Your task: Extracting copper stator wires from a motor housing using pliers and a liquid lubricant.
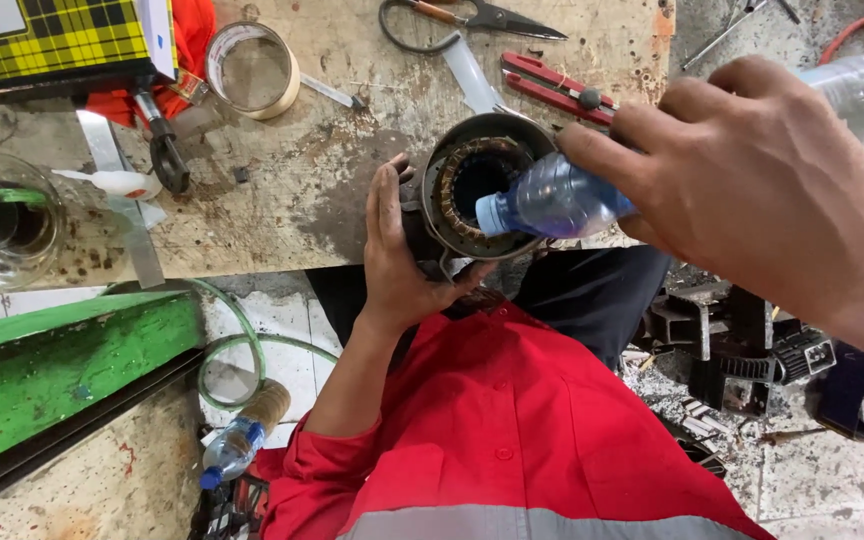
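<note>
Right now the left hand (392,250) clasps the round motor housing (477,185) at the workbench (282,190) edge, while the right hand (752,170) grips a small plastic bottle (552,200), tipped over the housing's opening.

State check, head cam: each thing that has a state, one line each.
Left hand: gripping the motor stator, held at the bench edge.
Right hand: holding the small plastic bottle, tipped, capped end at the stator.
Scissors: closed, lying flat.
Glass jar: upright, uncovered.
Floor bottle: lying down, capped.
</note>
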